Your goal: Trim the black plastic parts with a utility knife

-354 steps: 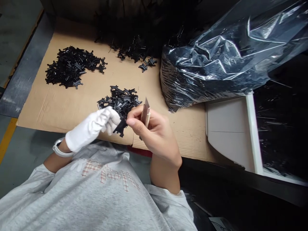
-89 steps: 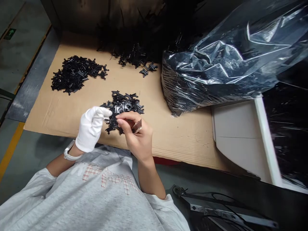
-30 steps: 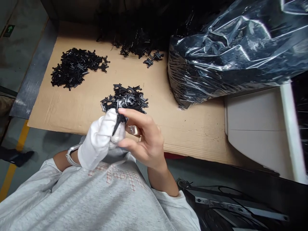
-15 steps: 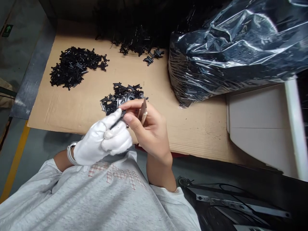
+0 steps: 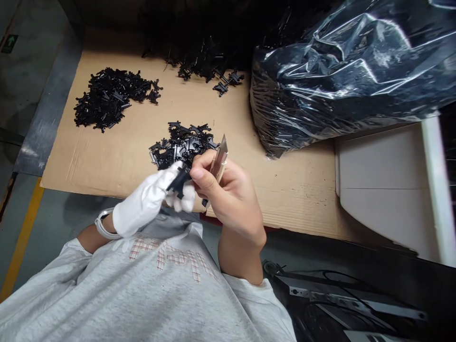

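The cardboard-covered tabletop [image 5: 299, 194] takes up most of the frame. A filled dark plastic bag [image 5: 342, 90] lies at upper right. Upper left: a heap [image 5: 110, 97] of small black plastic parts. Upper centre: a further pile [image 5: 206, 69], its rear lost in shadow. Lower centre: the gloved left hand [image 5: 147, 197] and the bare right hand [image 5: 230, 197] meet over the tabletop's near edge. Just beyond their fingers sits a smaller heap [image 5: 187, 142]. The right fingers are closed around a slim blade [image 5: 219, 159], point toward the top of the frame. Smallest item: a single black part [image 5: 180, 179], near centre, pinched in the left fingers; right thumb and forefinger appear to touch it. Progress, as judged: one part being worked, many pieces loose; finished and unfinished heaps cannot be distinguished with certainty.
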A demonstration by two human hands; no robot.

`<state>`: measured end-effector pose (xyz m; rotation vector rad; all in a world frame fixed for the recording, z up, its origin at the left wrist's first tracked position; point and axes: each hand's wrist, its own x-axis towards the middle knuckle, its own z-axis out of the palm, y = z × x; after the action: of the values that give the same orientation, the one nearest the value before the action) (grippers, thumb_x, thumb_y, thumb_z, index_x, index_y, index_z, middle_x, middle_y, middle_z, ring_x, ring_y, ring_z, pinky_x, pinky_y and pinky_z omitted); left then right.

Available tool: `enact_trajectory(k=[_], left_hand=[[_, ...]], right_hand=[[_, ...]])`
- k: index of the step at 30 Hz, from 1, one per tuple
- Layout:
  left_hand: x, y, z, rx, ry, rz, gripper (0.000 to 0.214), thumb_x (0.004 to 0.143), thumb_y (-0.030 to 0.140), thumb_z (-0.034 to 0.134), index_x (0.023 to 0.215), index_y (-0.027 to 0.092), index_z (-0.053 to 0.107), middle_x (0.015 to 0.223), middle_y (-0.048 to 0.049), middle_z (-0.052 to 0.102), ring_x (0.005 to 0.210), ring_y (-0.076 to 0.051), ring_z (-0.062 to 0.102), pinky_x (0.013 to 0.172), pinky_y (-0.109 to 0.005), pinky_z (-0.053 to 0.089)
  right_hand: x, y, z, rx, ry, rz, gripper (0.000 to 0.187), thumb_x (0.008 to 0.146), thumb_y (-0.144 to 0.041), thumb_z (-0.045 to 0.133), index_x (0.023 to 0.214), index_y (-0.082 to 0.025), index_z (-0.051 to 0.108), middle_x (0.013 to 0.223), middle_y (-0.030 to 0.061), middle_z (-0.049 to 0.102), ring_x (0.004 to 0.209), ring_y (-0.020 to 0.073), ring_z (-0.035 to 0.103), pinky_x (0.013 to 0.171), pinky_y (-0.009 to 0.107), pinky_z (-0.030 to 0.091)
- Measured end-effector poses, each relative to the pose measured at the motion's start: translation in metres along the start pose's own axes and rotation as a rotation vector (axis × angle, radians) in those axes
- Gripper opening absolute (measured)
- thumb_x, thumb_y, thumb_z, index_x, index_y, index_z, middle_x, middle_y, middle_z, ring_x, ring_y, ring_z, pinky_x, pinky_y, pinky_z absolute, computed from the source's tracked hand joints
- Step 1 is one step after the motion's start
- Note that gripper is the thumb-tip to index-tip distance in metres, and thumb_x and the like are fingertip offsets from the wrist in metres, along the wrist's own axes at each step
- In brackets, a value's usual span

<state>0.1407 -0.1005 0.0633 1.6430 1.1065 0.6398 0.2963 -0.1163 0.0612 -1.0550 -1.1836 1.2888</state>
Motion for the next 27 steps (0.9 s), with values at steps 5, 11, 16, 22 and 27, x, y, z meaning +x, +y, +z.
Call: enact_trajectory(k=[5,11,16,22,27], left_hand=[[0.001,0.002,-0.006,-0.311,0.025,-0.141,0.03,0.097,0.039,0.054,0.073,0.021,0.055,0.065,0.0032,0.052,0.057,-0.01,0.046,0.059,-0.022,0.046],[-0.004,0.014,-0.007,-0.551,0.109,-0.206,0.027,0.086,0.031,0.07,0.07,0.02,0.051,0.063,0.0055,0.049,0.055,-0.006,0.041,0.054,-0.018,0.04],[-0.009,0.013,-0.009,-0.632,0.155,-0.214,0.021,0.091,0.03,0.065,0.077,0.02,0.054,0.07,0.0049,0.048,0.059,-0.005,0.043,0.057,-0.016,0.039],[-0.009,0.016,-0.008,-0.652,0.114,-0.261,0.025,0.084,0.035,0.067,0.072,0.021,0.049,0.064,0.0059,0.038,0.054,-0.007,0.031,0.05,-0.019,0.034],[-0.011,0.015,-0.009,-0.657,0.092,-0.237,0.024,0.089,0.034,0.064,0.073,0.021,0.052,0.061,0.0056,0.038,0.052,-0.008,0.028,0.051,-0.021,0.033]], right_hand=[[-0.001,-0.001,-0.002,-0.159,0.036,-0.089,0.044,0.091,-0.054,0.069,0.07,-0.02,0.05,0.059,-0.0083,0.042,0.05,0.0054,0.033,0.046,0.021,0.031],[-0.008,0.018,-0.007,-0.334,0.084,-0.382,0.041,0.1,-0.062,0.049,0.107,-0.023,0.061,0.07,-0.0046,0.05,0.056,0.0105,0.044,0.052,0.025,0.042],[-0.012,0.027,-0.007,-0.493,0.048,-0.604,0.028,0.105,-0.033,0.051,0.132,-0.029,0.056,0.103,0.0016,0.072,0.07,0.0126,0.064,0.065,0.029,0.056],[-0.009,0.025,-0.004,-0.588,0.034,-0.667,0.032,0.104,-0.027,0.053,0.135,-0.031,0.054,0.087,-0.0009,0.072,0.064,0.0154,0.063,0.061,0.032,0.056],[-0.008,0.027,-0.003,-0.566,0.015,-0.677,0.029,0.104,-0.027,0.052,0.133,-0.031,0.056,0.081,-0.0018,0.068,0.061,0.0147,0.06,0.058,0.03,0.055]])
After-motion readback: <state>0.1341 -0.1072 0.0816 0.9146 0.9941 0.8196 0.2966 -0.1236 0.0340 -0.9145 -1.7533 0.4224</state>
